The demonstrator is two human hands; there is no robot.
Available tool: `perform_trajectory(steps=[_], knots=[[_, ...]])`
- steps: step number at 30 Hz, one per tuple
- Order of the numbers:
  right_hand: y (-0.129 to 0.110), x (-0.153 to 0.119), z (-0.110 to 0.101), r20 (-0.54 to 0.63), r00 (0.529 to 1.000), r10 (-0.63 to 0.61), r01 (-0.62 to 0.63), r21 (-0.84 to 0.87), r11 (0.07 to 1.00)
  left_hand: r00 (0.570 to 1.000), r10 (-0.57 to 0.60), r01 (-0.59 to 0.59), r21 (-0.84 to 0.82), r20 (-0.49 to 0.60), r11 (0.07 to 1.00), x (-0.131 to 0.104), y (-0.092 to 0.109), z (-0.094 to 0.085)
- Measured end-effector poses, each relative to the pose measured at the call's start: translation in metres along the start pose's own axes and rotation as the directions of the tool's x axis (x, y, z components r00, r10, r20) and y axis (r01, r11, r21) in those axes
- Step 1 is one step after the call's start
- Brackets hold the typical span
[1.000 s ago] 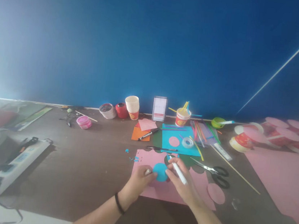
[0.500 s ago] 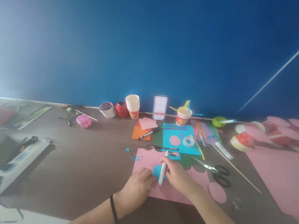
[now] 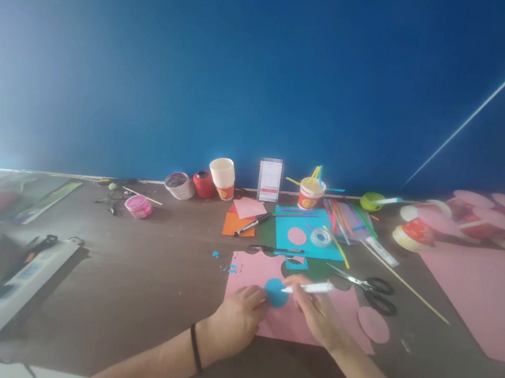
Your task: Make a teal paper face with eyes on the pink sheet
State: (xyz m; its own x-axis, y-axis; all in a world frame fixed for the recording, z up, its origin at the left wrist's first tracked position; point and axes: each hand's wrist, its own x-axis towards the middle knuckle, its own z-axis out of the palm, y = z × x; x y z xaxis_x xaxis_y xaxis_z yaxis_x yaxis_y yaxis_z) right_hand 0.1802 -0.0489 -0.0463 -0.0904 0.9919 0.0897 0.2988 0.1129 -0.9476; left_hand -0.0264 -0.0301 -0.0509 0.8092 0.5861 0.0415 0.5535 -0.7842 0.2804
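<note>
My left hand point(image 3: 239, 316) has its fingers curled together at the left edge of a blue paper circle point(image 3: 277, 293), gripping it there. The circle is over a pink paper sheet point(image 3: 285, 329) with scalloped cut-outs along its far edge. In my right hand point(image 3: 317, 313) is a slim white tube with a pointed nozzle point(image 3: 316, 288). The tube lies almost level, its tip pointing left at the circle's right side. Whether the tip touches the paper I cannot tell. A loose pink paper circle point(image 3: 372, 324) rests to the right of my right hand.
Black-handled scissors point(image 3: 380, 293) lie partly open on the right, beside a thin wooden stick point(image 3: 406, 284). Behind the sheet are a black pen point(image 3: 275, 250), a tape roll point(image 3: 321, 237) and paper cups point(image 3: 311, 194). A power strip point(image 3: 33, 285) with cables occupies the left.
My right hand has turned the white tube from nearly upright, nozzle away from me, to level with its nozzle at the blue circle. My left hand stays at the circle's edge.
</note>
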Motion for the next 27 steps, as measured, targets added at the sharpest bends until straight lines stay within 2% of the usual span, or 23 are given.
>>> perform_trajectory(steps=[5,12,16,21,27], knots=[[0.006,-0.004,0.016,-0.007,1.0,-0.023,0.023,0.005,1.0,1.0,-0.008,0.008,0.041,0.001,0.999,0.0,0.003,0.004],[0.012,0.001,0.02,-0.06,0.998,0.001,-0.007,-0.105,0.994,0.992,-0.026,-0.003,0.224,0.125,0.975,0.005,0.018,-0.002],[0.016,0.002,0.022,-0.077,0.997,0.008,-0.02,-0.162,0.987,0.994,-0.02,-0.012,0.285,0.108,0.959,0.008,0.021,-0.003],[0.017,0.005,0.024,-0.1,0.995,0.018,-0.037,-0.185,0.982,0.995,-0.024,-0.001,0.248,0.098,0.969,0.006,0.014,-0.002],[0.017,0.004,0.023,-0.082,0.996,0.035,-0.05,-0.184,0.982,0.994,0.026,-0.034,0.072,0.107,0.997,0.008,-0.007,-0.011]])
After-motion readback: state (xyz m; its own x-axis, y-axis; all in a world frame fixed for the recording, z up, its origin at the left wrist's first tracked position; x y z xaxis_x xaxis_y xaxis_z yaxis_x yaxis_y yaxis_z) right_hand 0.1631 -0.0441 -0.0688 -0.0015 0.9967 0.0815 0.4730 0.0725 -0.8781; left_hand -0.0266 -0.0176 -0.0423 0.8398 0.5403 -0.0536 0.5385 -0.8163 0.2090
